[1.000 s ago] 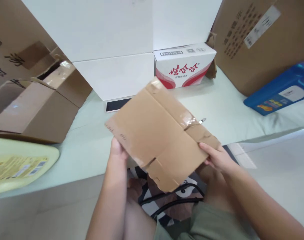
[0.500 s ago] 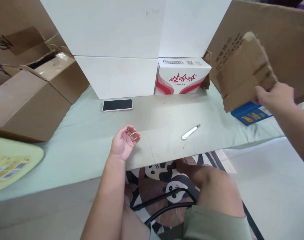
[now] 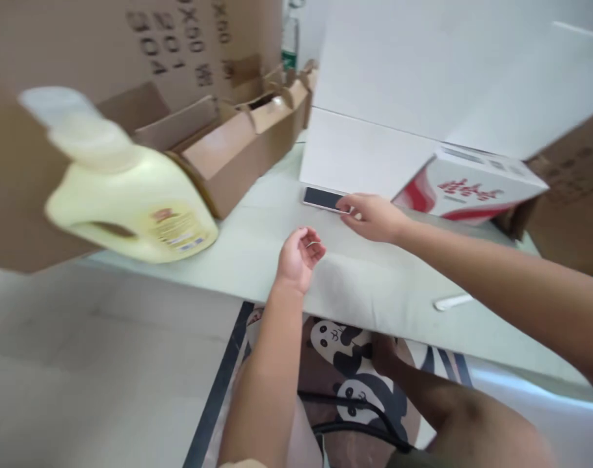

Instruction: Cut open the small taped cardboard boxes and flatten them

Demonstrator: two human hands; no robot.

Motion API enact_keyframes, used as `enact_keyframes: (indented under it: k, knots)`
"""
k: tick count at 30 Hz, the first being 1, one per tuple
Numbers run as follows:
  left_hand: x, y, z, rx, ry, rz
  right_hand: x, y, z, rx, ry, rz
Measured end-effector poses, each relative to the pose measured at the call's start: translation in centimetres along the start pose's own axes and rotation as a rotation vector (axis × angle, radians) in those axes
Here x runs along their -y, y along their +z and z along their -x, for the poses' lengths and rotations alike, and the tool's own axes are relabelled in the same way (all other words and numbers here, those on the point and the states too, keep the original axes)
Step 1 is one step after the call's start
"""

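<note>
My left hand [image 3: 298,257] hovers near the table's front edge, palm inward, its fingers loosely curled and apart with nothing in them. My right hand [image 3: 372,216] reaches across to the right end of a dark-screened phone [image 3: 320,198] lying flat on the table. Its fingertips overlap the phone's end in the view; whether they touch it I cannot tell. The thumb and fingers are bent, with a gap between them. Under my right forearm lies a white-handled craft knife [image 3: 450,303], its blade end hidden by the arm.
A pale yellow detergent bottle [image 3: 131,195] stands at the left before open cardboard boxes [image 3: 233,146]. White panels [image 3: 365,149] line the back, beside a red-and-white carton [image 3: 482,188]. The pale cloth-covered table [image 3: 365,273] ends above my legs and a panda-patterned rug [image 3: 359,396].
My view has turned left. My right hand has let go of the cardboard piece, now out of view, and moved left to the phone. My left hand keeps its loose curl.
</note>
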State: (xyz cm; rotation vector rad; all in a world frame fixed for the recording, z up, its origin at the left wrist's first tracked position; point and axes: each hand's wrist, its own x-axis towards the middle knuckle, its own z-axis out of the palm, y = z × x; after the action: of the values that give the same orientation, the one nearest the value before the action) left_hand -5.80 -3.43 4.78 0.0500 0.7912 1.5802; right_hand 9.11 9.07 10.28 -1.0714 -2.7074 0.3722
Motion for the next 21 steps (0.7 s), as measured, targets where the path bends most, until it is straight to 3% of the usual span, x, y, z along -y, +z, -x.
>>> enact_keyframes:
  k: [3, 7, 11, 14, 17, 21]
  knots:
    - [-1.5, -1.3, 0.3, -0.027, 0.136, 0.005, 7.1, 3.4, -7.0, -0.006, -0.180, 0.046]
    - [-2.9, -2.5, 0.3, -0.035, 0.192, -0.037, 14.6, 5.0, -14.5, -0.101, -0.289, 0.105]
    - [-3.5, -3.1, 0.0, -0.002, 0.198, -0.070, 18.8, 4.7, -18.9, 0.079, -0.398, 0.239]
    - [-3.7, -3.2, -0.3, -0.011, 0.203, -0.075, 18.6, 4.5, -19.6, 0.085, -0.435, 0.254]
    - [-3.9, -2.8, 0.1, -0.108, 0.312, -0.131, 15.5, 4.3, -17.7, -0.011, -0.504, 0.164]
    - [-3.9, -1.6, 2.5, -0.273, 0.786, -0.293, 10.0, 2.8, -11.9, -0.070, -0.505, 0.074]
